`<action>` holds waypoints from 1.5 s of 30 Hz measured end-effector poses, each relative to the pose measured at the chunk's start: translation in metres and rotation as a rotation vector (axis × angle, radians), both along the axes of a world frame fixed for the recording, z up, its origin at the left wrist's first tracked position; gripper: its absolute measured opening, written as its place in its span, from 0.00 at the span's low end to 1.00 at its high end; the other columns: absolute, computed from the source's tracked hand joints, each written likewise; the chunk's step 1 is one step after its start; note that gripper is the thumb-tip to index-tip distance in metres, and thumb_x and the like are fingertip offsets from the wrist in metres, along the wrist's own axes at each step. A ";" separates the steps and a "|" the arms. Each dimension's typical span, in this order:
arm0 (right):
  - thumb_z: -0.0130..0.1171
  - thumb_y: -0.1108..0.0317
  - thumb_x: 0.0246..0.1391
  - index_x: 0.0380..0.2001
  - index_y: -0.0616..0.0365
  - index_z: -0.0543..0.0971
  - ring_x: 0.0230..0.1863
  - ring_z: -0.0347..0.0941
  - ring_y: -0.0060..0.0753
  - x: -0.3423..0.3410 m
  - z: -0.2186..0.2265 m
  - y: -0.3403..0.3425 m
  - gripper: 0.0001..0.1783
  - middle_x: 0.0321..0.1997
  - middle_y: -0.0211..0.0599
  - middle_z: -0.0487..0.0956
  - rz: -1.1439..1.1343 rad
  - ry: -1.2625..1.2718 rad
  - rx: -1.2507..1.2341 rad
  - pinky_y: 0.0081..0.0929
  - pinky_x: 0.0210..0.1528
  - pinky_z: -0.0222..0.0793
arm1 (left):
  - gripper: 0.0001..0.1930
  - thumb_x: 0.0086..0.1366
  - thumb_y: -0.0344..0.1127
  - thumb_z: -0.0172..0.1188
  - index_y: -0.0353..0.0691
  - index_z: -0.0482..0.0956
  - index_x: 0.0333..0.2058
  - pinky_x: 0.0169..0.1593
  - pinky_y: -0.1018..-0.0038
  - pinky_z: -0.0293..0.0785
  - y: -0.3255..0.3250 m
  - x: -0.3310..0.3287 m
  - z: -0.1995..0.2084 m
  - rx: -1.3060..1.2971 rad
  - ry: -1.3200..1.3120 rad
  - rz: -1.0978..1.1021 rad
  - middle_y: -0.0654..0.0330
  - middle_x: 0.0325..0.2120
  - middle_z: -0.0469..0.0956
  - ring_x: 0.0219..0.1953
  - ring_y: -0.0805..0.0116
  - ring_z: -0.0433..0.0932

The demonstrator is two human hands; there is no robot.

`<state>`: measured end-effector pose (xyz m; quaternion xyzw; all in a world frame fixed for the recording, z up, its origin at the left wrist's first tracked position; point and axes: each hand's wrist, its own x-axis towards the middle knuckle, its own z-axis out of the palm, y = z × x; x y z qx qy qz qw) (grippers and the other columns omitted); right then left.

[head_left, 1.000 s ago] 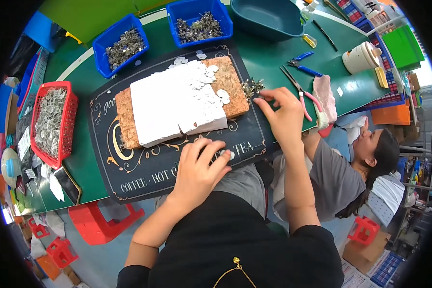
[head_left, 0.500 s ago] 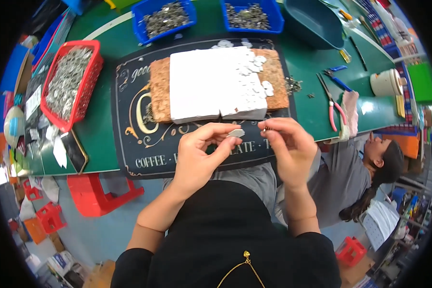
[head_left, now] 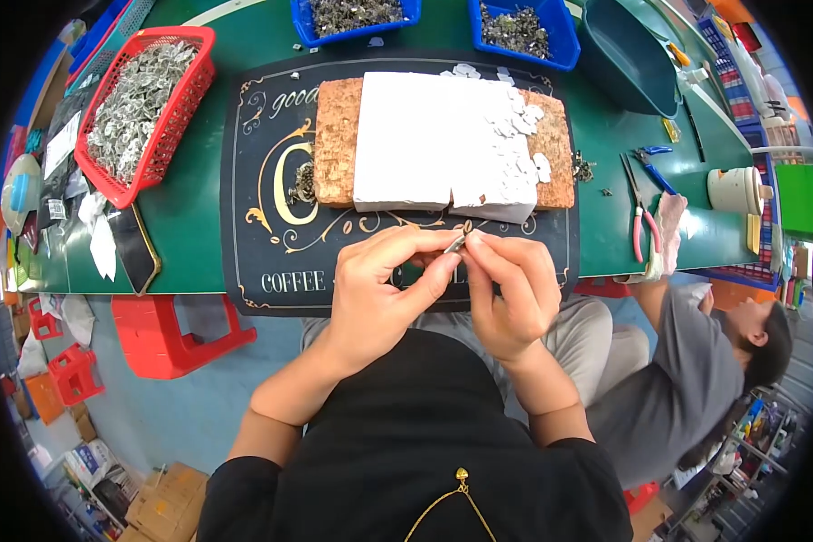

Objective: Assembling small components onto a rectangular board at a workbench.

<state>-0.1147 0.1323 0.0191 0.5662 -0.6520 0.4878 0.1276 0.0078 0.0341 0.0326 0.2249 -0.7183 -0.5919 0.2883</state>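
Note:
Above the near edge of the dark printed mat point(head_left: 253, 262), my left hand point(head_left: 375, 294) pinches a small flat pale piece point(head_left: 456, 245) between thumb and forefinger. My right hand point(head_left: 519, 294) meets it there, its fingertips closed at the same piece; the tiny metal part it held is now hidden. Just beyond my hands, a white block point(head_left: 406, 135) lies over a brown speckled slab point(head_left: 337, 144). Several thin white pieces point(head_left: 513, 117) are scattered on the block's right side. Small metal parts point(head_left: 303, 183) form a heap by the slab's left end.
A red basket point(head_left: 206, 68) of metal pieces stands left, with a dark phone-like slab point(head_left: 138, 253) below it. Two blue bins point(head_left: 565, 56) and a dark green scoop-like tray point(head_left: 637, 68) sit behind. Pink-handled pliers point(head_left: 641, 226) and blue-handled cutters point(head_left: 655, 170) lie right. Another person point(head_left: 677, 379) sits at right.
My right hand has moved left to meet my left hand, and their fingertips now come together at the small piece. The view has shifted, and the other person's arm now reaches the table edge.

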 end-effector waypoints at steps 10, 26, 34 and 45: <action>0.67 0.82 0.33 0.34 0.64 0.83 0.28 0.75 0.33 0.005 -0.001 -0.002 0.18 0.33 0.38 0.80 0.012 0.127 -0.025 0.22 0.27 0.72 | 0.10 0.55 0.22 0.62 0.32 0.82 0.38 0.34 0.78 0.73 0.000 0.002 -0.008 -0.090 0.097 0.066 0.55 0.29 0.82 0.29 0.71 0.79; 0.67 0.78 0.43 0.33 0.66 0.80 0.35 0.70 0.27 0.007 0.012 0.004 0.11 0.34 0.39 0.78 0.300 -0.585 0.245 0.20 0.35 0.67 | 0.10 0.51 0.18 0.61 0.32 0.82 0.34 0.32 0.78 0.74 0.003 0.014 -0.002 -0.183 0.118 0.168 0.56 0.26 0.81 0.27 0.68 0.80; 0.67 0.77 0.43 0.28 0.63 0.78 0.33 0.68 0.32 0.010 0.015 0.001 0.08 0.29 0.36 0.77 0.239 -0.421 0.194 0.26 0.39 0.63 | 0.09 0.51 0.15 0.57 0.31 0.81 0.32 0.43 0.73 0.76 -0.001 0.019 -0.003 -0.028 0.149 0.072 0.54 0.29 0.82 0.36 0.66 0.81; 0.68 0.77 0.44 0.27 0.61 0.79 0.32 0.71 0.31 0.010 0.012 -0.003 0.07 0.27 0.33 0.78 0.288 -0.677 0.250 0.26 0.38 0.65 | 0.07 0.56 0.17 0.58 0.31 0.79 0.34 0.43 0.77 0.75 0.003 0.027 0.002 0.118 0.012 0.072 0.57 0.32 0.80 0.37 0.72 0.79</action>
